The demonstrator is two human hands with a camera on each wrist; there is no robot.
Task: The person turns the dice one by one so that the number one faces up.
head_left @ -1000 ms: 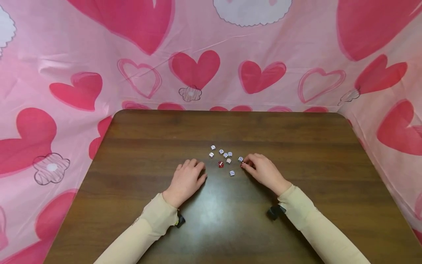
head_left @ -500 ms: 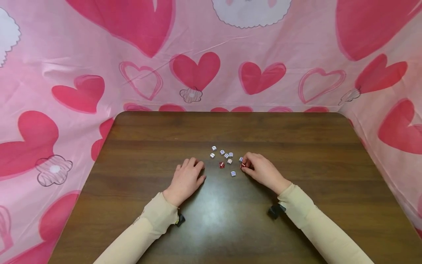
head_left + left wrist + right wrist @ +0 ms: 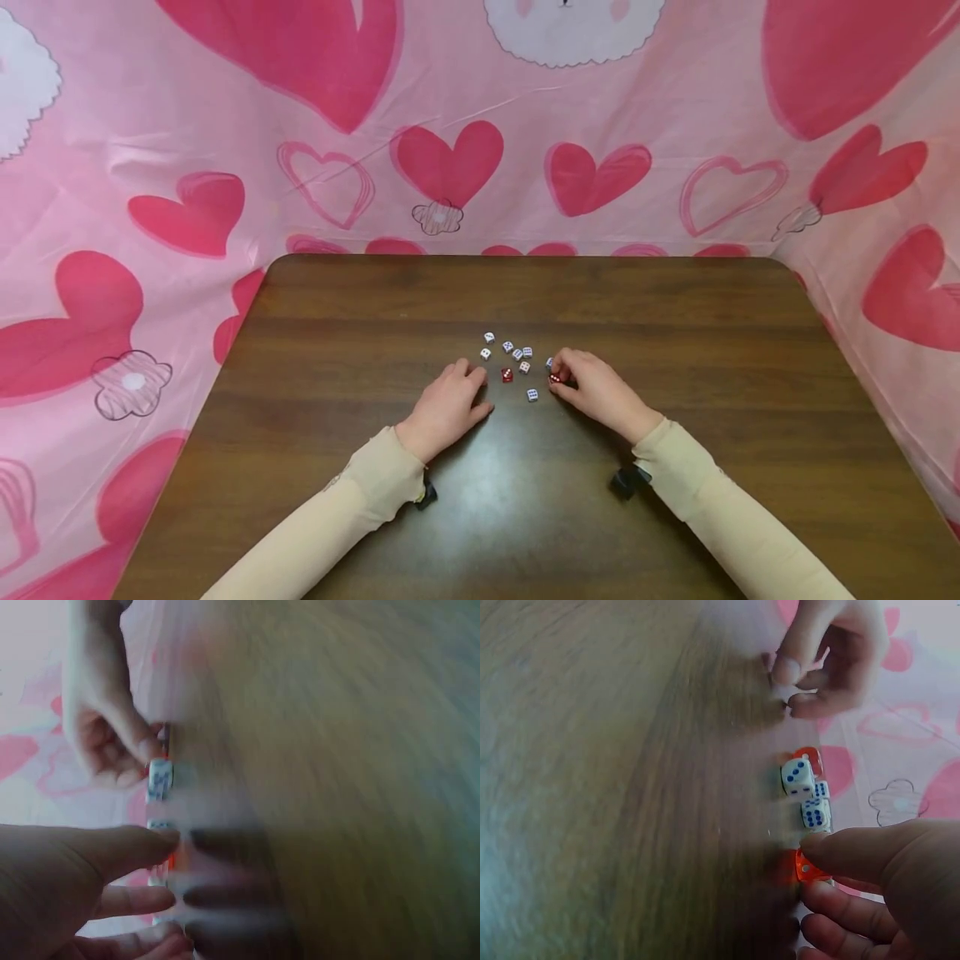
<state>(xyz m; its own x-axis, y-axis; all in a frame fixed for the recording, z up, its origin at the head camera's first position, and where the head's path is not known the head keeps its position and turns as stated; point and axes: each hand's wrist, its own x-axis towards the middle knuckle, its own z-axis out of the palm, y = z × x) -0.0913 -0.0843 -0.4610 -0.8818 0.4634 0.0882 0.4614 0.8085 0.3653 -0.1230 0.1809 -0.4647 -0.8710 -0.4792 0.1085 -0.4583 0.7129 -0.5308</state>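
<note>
My right hand (image 3: 600, 396) pinches a red die (image 3: 808, 868) between thumb and index finger, low at the tabletop. Just beyond those fingers sits a white die (image 3: 551, 363), partly hidden by the index finger. My left hand (image 3: 444, 410) rests with relaxed, spread fingers to the left of the dice, holding nothing. Between the hands lies a second red die (image 3: 507, 376), with one white die (image 3: 532, 395) nearer to me and another white die (image 3: 524, 367) beside it. In the left wrist view, the left fingers (image 3: 135, 900) overlap some of the dice.
Several more white dice, such as one at the far left (image 3: 490, 337) and one further right (image 3: 527, 352), lie loosely behind the red die. The brown wooden table (image 3: 480, 533) ends at a pink heart-patterned cloth (image 3: 525, 100) behind and at both sides.
My left hand has moved right, closer to the dice. My right hand stays at its red die, which now shows a little more between thumb and finger.
</note>
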